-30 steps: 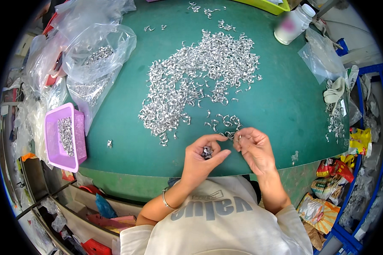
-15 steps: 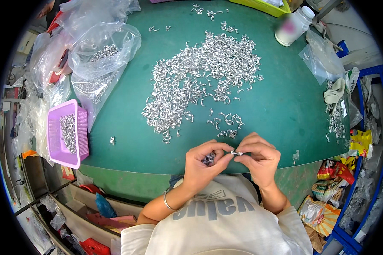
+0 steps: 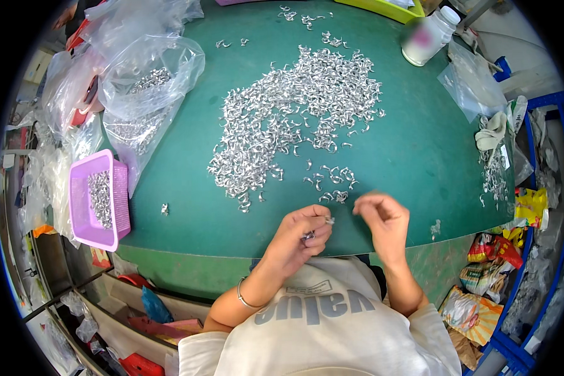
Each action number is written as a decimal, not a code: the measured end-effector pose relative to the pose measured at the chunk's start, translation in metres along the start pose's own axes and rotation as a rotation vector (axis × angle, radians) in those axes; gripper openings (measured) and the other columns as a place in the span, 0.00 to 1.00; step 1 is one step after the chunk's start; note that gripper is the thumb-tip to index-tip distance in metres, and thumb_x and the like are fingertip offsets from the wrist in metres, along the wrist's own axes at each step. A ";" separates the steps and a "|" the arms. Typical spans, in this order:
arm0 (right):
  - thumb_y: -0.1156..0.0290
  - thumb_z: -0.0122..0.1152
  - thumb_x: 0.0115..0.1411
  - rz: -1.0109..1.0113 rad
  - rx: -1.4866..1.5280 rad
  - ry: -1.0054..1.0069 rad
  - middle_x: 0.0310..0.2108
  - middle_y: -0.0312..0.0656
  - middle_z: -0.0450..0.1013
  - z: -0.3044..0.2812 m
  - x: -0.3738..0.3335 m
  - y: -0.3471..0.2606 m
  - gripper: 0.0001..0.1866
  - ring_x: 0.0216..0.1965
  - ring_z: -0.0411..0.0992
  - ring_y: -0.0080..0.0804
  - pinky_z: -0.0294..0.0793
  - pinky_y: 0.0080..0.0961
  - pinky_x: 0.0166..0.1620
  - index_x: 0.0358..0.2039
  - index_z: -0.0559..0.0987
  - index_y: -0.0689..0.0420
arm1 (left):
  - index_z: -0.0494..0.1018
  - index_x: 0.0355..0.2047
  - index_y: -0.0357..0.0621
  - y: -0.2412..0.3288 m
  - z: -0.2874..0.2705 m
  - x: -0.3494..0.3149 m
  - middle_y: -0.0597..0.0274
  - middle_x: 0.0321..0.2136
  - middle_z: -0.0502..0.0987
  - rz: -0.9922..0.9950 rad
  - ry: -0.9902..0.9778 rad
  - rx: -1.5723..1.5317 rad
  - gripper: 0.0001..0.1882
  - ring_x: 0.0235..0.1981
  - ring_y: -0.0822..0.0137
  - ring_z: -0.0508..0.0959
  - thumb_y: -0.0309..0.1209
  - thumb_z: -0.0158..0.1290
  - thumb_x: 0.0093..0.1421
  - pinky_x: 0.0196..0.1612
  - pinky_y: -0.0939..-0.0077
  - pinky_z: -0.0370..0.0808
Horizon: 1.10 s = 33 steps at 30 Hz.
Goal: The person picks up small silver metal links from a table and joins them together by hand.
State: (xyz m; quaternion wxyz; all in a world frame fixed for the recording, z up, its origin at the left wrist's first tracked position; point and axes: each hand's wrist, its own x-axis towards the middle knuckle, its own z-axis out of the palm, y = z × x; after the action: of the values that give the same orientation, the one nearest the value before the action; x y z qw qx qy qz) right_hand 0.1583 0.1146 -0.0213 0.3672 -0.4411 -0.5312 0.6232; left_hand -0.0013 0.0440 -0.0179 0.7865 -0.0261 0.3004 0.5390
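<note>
My left hand [image 3: 299,238] is closed near the table's front edge. It pinches a small curved metal piece [image 3: 329,220] between thumb and forefinger, and more of these pieces [image 3: 308,236] sit in its curled fingers. To its right, my right hand [image 3: 385,222] is raised apart from it, with bent fingers blurred by motion; whether anything is in them cannot be made out. Just beyond the hands lies a small loose group of silver curved pieces [image 3: 335,182]. Farther off spreads a large pile of the same pieces [image 3: 294,113] on the green table [image 3: 188,169].
At the left stand a purple basket [image 3: 122,207] of metal pieces and a clear plastic bag [image 3: 182,75] holding more. A white bottle [image 3: 429,39] and a yellow-green tray [image 3: 382,9] are at the far right. Gloves [image 3: 490,131] and scattered parts [image 3: 495,178] lie along the right edge.
My hands were together at one small metal piece and have parted. The right hand has let go and moved slightly up; the left keeps a piece in its pinch.
</note>
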 end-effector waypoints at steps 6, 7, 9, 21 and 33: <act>0.79 0.60 0.43 -0.428 -0.824 0.073 0.34 0.41 0.70 -0.008 0.030 0.018 0.12 0.34 0.65 0.38 0.64 0.29 0.36 0.32 0.75 0.61 | 0.64 0.26 0.36 0.003 -0.018 0.003 0.59 0.23 0.62 0.138 -0.042 -0.082 0.08 0.18 0.73 0.58 0.28 0.40 0.49 0.15 0.86 0.53; 0.78 0.61 0.43 -0.500 -0.912 0.068 0.35 0.42 0.69 -0.007 0.032 0.024 0.13 0.35 0.65 0.39 0.64 0.31 0.38 0.33 0.75 0.60 | 0.64 0.26 0.36 0.004 -0.011 0.001 0.59 0.23 0.62 0.151 0.043 -0.048 0.08 0.18 0.73 0.59 0.29 0.40 0.48 0.15 0.85 0.54; 0.75 0.59 0.43 -0.522 -0.960 0.049 0.36 0.43 0.67 -0.009 0.033 0.037 0.12 0.38 0.63 0.42 0.62 0.35 0.40 0.33 0.74 0.58 | 0.64 0.26 0.36 0.001 -0.011 0.008 0.58 0.22 0.63 0.143 0.074 -0.001 0.09 0.18 0.72 0.60 0.30 0.40 0.49 0.16 0.84 0.56; 0.75 0.50 0.46 -0.659 -0.878 0.225 0.27 0.42 0.61 -0.006 0.019 0.052 0.05 0.33 0.60 0.37 0.62 0.28 0.37 0.25 0.70 0.61 | 0.60 0.48 0.35 -0.012 -0.018 0.022 0.73 0.15 0.50 0.205 0.094 0.206 0.15 0.13 0.84 0.50 0.29 0.38 0.63 0.09 0.92 0.49; 0.78 0.49 0.46 -0.717 -0.923 0.195 0.31 0.47 0.62 0.002 0.029 0.063 0.06 0.36 0.61 0.42 0.63 0.32 0.41 0.28 0.70 0.63 | 0.61 0.46 0.31 -0.013 -0.027 0.010 0.71 0.17 0.54 0.308 0.058 0.203 0.15 0.14 0.82 0.54 0.28 0.42 0.60 0.10 0.92 0.49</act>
State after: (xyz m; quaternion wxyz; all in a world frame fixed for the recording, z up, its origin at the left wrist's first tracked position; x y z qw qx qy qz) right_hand 0.1470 0.1300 -0.0877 0.3723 -0.4034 -0.8270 0.1212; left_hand 0.0002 0.0373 -0.0486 0.6843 0.0843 0.3761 0.6190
